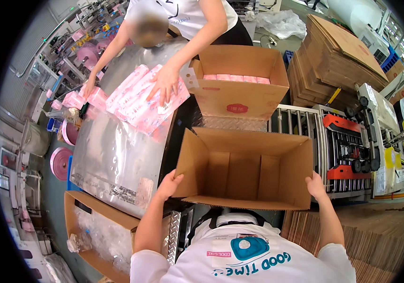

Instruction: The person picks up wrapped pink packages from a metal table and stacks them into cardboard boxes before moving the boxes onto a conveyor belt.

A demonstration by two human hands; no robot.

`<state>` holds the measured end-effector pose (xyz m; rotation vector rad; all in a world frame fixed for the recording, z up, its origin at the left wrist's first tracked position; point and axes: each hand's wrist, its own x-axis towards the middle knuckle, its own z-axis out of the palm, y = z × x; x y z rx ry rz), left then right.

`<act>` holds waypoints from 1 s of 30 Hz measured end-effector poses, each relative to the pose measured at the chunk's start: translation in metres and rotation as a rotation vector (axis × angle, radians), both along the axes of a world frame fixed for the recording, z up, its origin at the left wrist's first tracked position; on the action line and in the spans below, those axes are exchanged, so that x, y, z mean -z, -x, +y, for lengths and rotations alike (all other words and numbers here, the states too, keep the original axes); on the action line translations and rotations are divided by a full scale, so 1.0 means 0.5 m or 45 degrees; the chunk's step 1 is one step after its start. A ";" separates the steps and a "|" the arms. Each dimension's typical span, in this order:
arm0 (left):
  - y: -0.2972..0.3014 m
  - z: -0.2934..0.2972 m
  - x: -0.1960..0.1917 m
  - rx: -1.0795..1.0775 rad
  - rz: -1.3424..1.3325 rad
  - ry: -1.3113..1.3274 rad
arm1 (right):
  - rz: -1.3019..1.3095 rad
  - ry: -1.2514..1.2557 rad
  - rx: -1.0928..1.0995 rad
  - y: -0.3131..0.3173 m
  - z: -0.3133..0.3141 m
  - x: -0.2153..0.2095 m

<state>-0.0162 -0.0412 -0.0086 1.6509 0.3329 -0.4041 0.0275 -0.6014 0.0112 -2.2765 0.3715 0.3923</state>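
An open cardboard box (244, 172) stands in front of me, and nothing lies inside it. My left hand (168, 184) grips its left side near the front corner. At the opposite end, my right hand (315, 184) holds the right side. Just beyond it is a second cardboard box (237, 104) with a row of pink packs (235, 78) inside. On the metal table to the left, a co-worker's hand (165, 86) presses on a group of pink-and-white packs (136, 101). Their other hand (88, 87) touches more pink packs.
The metal table (117, 151) runs along my left. A roller conveyor (301, 120) with a red-and-black machine (348, 146) lies to the right. Stacked flat cardboard (336, 56) stands at the back right, more (343, 236) near me. A box of clear plastic (100, 236) sits at lower left.
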 end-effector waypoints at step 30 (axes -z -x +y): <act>0.183 -0.028 0.082 -1.397 0.375 0.896 | -0.002 -0.271 -0.132 -0.103 0.225 0.042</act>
